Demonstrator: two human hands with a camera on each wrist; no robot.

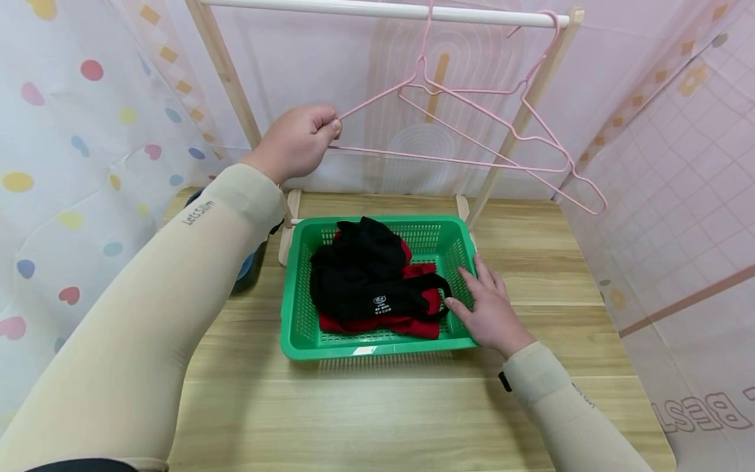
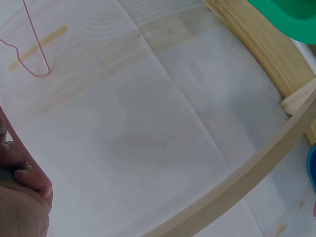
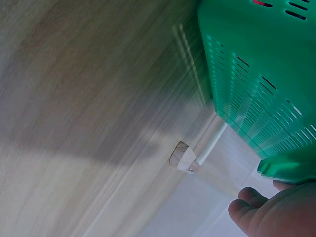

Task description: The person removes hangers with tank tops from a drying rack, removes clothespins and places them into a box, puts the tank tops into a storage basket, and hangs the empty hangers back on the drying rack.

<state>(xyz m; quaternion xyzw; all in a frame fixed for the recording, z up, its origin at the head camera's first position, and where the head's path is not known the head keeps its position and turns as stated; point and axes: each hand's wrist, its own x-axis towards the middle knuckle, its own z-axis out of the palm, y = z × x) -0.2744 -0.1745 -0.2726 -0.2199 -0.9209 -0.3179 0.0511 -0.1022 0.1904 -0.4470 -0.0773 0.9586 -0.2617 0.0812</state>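
Note:
My left hand (image 1: 301, 141) grips the left end of a pink clothes hanger (image 1: 407, 156), whose hook reaches up to the white rail (image 1: 366, 8). In the left wrist view, curled fingers (image 2: 15, 153) hold the hanger's end. My right hand (image 1: 492, 311) rests at the right rim of a green basket (image 1: 289, 308), fingers loosely extended, some reaching over the rim. Inside the basket, a black garment (image 1: 360, 262) with a strap and white print lies bunched over red cloth (image 1: 421, 328). The right thumb is beside the black strap.
Another pink hanger (image 1: 590, 196) hangs at the rail's right end. Wooden posts (image 1: 224, 65) of the rack stand behind the basket on the wooden table (image 1: 354, 413). A dark container (image 1: 250, 275) is partly hidden behind my left forearm. Patterned curtains (image 1: 666, 151) enclose the table.

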